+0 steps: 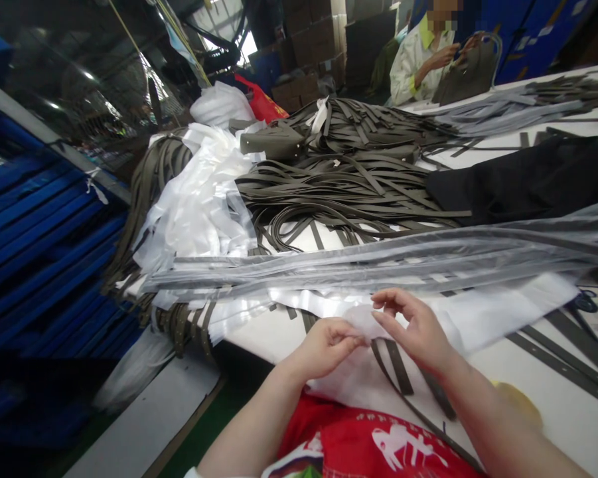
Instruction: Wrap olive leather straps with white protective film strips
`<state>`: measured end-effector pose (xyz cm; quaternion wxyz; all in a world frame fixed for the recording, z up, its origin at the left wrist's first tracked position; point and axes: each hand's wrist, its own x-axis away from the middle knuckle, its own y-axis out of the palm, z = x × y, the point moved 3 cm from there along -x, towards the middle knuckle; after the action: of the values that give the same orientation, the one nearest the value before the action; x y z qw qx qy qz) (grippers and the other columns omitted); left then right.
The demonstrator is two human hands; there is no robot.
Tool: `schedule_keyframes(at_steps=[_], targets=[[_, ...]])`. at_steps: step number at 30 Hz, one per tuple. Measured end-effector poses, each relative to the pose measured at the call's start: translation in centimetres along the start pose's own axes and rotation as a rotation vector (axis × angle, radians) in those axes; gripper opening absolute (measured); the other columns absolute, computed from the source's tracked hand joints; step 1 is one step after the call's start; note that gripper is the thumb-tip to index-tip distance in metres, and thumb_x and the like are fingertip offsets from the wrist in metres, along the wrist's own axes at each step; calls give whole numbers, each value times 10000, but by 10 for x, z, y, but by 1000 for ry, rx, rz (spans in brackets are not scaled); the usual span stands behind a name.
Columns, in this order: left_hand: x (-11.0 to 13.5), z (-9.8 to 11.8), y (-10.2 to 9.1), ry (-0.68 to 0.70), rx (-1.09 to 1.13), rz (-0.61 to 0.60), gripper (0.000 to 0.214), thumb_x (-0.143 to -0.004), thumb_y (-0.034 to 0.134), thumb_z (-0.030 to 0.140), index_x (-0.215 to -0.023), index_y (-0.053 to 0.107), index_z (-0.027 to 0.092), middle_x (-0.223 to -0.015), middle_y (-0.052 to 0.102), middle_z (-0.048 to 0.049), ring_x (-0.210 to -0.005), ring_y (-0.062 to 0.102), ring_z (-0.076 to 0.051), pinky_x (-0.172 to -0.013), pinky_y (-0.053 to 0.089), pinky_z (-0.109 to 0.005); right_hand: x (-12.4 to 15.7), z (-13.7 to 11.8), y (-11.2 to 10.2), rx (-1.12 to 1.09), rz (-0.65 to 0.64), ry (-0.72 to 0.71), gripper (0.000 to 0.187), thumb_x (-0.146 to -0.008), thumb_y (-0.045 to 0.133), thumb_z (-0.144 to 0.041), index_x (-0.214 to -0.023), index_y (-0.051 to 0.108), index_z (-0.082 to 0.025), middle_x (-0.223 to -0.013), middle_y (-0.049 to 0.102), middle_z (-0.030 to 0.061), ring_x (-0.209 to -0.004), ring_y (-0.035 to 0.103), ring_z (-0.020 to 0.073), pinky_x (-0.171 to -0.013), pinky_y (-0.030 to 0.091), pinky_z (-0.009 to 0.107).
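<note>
My left hand pinches the edge of a thin translucent white plastic sleeve near the table's front edge. Just to its right is my right hand, thumb and fingers apart and curved beside the sleeve; I see nothing gripped in it. Part of the plastic hangs down below my left hand toward a red apron. Another length of white plastic, blurred, stretches out behind my right wrist. Dark olive straps lie on the table under and between my forearms.
Long straps in clear sleeves cross the table beyond my hands. Behind them are heaped olive straps, a pile of white plastic sleeves and black fabric. A co-worker handles a bag at the far right. Blue panels stand left.
</note>
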<state>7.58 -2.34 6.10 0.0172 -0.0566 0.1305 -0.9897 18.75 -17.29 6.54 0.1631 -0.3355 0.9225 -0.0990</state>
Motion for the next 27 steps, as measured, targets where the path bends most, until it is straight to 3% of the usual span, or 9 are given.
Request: schedule_keyframes(at_steps=[2,5,10,16,23,27], targets=[[0,-3,-5,-10,0,31,232,-891,613,285,-873,763,109,-850,730,-87,-804,662,-172,-755,482,-238,2,-11,-6,57,38,-129,131,-876,627,-282,-985,607,-213,-859,604,15,-721,549,136,-697,461,282],[0,-7,-10,-5,-6,54,212,-877,622,270,-874,768,118,-857,735,-83,-815,666,-172,-769,483,-239,4,-24,-6,187,-7,-304,149,-830,677,-194,-961,618,-229,-917,593,25,-809,563,152,-736,466,290],[2,-10,-12,-20,-36,38,221,-877,622,281,-875,773,120,-855,732,-81,-803,660,-171,-755,476,-239,3,-25,1,336,-24,-402,77,-844,680,-179,-890,646,-230,-985,610,44,-918,589,172,-797,475,307],[5,-10,-14,-44,-118,28,259,-889,607,319,-846,766,120,-778,705,-61,-726,616,-148,-687,445,-229,1,-21,1,351,-46,-356,39,-851,678,-244,-881,656,-236,-1010,640,66,-943,611,199,-816,498,333],[5,0,-18,9,-233,81,224,-822,562,116,-872,776,160,-831,729,-48,-777,641,-148,-729,456,-220,-1,-21,10,230,-255,-196,122,-862,642,-281,-748,651,-240,-1225,613,66,-1171,542,250,-976,458,432],[4,2,-21,110,-265,39,119,-821,646,209,-826,744,142,-798,700,-41,-753,621,-144,-713,442,-218,-5,-22,13,193,-274,-159,112,-870,640,-301,-773,663,-249,-1322,564,56,-1280,465,263,-1064,387,483]])
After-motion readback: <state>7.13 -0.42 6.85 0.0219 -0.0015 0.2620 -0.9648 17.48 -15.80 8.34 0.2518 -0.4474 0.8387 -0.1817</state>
